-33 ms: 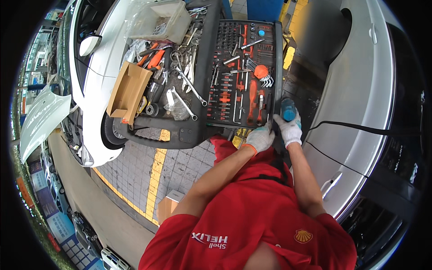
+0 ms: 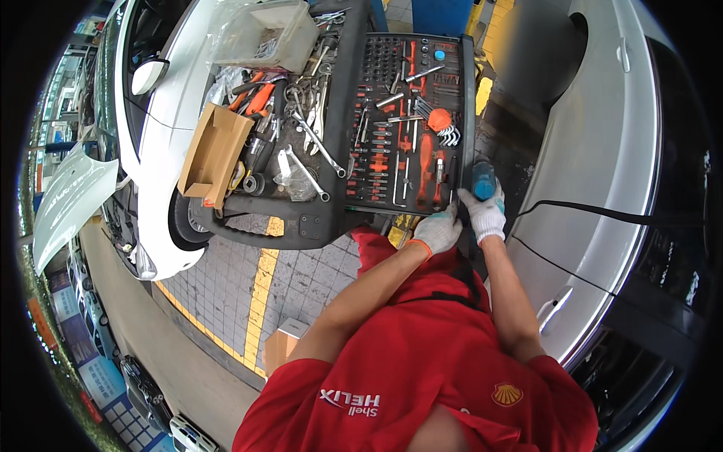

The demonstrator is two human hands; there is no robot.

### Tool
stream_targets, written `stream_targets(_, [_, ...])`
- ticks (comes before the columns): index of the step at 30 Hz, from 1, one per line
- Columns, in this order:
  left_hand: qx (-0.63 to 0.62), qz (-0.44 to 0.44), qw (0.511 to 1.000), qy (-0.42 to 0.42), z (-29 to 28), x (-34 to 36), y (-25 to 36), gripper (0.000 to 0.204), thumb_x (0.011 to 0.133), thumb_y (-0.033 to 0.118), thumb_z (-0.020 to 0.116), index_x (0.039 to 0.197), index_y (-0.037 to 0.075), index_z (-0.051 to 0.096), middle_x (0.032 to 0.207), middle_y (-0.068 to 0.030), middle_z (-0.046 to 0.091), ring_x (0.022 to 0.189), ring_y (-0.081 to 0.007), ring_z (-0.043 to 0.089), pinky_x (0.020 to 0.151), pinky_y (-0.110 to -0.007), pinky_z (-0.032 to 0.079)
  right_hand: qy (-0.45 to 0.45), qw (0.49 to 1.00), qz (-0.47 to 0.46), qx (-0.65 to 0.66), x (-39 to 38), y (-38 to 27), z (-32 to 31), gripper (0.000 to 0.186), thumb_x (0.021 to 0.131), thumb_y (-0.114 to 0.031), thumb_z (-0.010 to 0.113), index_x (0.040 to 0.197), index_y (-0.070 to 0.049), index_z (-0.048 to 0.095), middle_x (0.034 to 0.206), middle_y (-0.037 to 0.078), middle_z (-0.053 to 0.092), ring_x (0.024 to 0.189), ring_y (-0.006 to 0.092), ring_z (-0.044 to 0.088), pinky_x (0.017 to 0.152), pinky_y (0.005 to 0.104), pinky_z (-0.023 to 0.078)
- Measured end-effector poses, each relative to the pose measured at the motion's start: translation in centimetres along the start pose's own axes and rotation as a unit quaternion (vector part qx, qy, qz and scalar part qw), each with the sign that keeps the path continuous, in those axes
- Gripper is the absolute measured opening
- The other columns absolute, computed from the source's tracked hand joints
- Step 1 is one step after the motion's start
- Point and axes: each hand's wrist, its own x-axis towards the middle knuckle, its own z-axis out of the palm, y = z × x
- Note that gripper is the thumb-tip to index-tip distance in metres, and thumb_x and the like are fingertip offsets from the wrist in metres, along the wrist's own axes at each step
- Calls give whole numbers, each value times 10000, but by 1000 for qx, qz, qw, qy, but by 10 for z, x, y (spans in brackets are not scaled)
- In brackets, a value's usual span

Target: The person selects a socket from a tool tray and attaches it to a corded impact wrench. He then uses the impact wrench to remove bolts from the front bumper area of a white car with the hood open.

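My right hand (image 2: 486, 213), in a white knit glove, is closed round a blue see-through bottle (image 2: 483, 182) beside the drawer's right edge. At the near right corner of the pulled-out tool drawer (image 2: 410, 210) is my left hand (image 2: 439, 229), gloved with an orange cuff. Its fingers are drawn together, and I cannot make out what they hold. The drawer carries rows of sockets and bits, a red-handled tool (image 2: 425, 160), a ratchet-like tool (image 2: 438, 181) and a set of hex keys in an orange holder (image 2: 440, 119).
Left of the drawer, the cart top (image 2: 279, 211) holds wrenches (image 2: 320, 143), pliers, an open cardboard box (image 2: 216, 151) and a clear plastic bin (image 2: 282, 45). A silver car (image 2: 595, 188) stands close on my right with a black strap (image 2: 587, 211). A white car (image 2: 169, 113) is at left.
The drawer and its tools have shifted very slightly to the right. The bottle and both hands have barely moved.
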Motion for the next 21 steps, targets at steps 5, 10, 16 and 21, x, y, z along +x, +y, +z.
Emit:
stream_targets(5, [-36, 143, 987, 57, 5, -6, 0, 515, 1098, 380, 511, 1381, -35, 624, 1210, -292, 744, 1098, -451, 733, 963, -542, 564, 61, 996, -3, -71, 24, 1, -4, 1218, 746, -384, 989, 1688, -23, 305, 1548, 300, 444, 1385, 463, 542, 1162, 469, 487])
stream_targets(10, [-410, -15, 911, -47, -51, -41, -3, 521, 1141, 482, 529, 1341, 19, 659, 1115, -128, 758, 955, -246, 720, 821, -398, 569, 95, 993, -3, -73, 44, 19, -6, 1204, 760, -382, 959, 1694, -25, 289, 1528, 291, 443, 1359, 472, 549, 1162, 468, 487])
stream_targets(16, [-737, -53, 674, -17, -106, -73, 1, 614, 1149, 610, 464, 1382, 61, 613, 1105, -61, 689, 901, -181, 669, 729, -300, 512, 98, 991, 62, -63, 46, 21, -20, 1202, 772, -418, 918, 1707, -34, 267, 1575, 282, 401, 1393, 477, 545, 1180, 465, 477])
stream_targets(21, [-831, 26, 554, -48, -111, -78, -12, 766, 1141, 595, 468, 1572, -38, 462, 1488, -276, 588, 1363, -430, 626, 1060, -491, 609, 125, 988, 56, -69, 48, 24, -29, 1193, 773, -417, 912, 1701, -21, 275, 1564, 276, 408, 1378, 470, 548, 1165, 470, 483])
